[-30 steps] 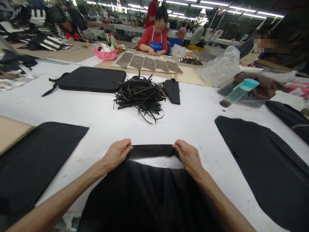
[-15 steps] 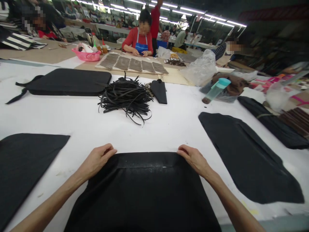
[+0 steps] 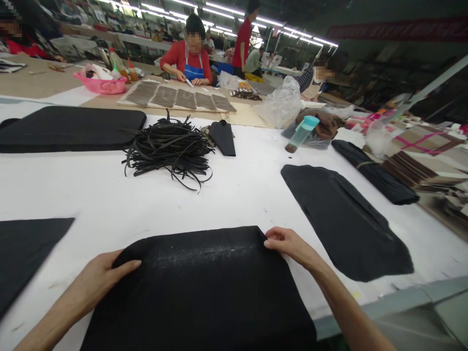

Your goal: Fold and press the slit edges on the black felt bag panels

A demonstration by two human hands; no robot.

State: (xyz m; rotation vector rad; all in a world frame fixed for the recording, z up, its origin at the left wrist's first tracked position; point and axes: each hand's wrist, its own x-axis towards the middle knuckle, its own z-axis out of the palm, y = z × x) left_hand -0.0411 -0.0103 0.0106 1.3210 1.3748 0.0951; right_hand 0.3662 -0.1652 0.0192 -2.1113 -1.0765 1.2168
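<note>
A black leather-like sheet [image 3: 204, 292] lies in front of me on a white-topped table [image 3: 241, 195], its lower end running out of the picture. A dusty whitish crease crosses it near the far edge. My left hand [image 3: 106, 273] grips the sheet's left side, thumb on top and fingers hidden underneath. At the far right corner, my right hand [image 3: 287, 243] pinches the edge between thumb and fingers. To the right lies a black cut piece [image 3: 347, 219] with a raised fold. The corner of another black sheet [image 3: 29, 258] shows at left.
Beyond the sheet are a heap of black strips [image 3: 170, 148], a flat black stack [image 3: 73, 129], and a small dark piece [image 3: 222, 137]. A teal-capped bottle [image 3: 302, 134] and a rolled black bundle [image 3: 376, 173] stand farther right. Co-workers sit across the table.
My left hand has slid from the far edge down to the sheet's left side. The far strip now looks less sharply folded, and its left corner is rounded. The view has turned right.
</note>
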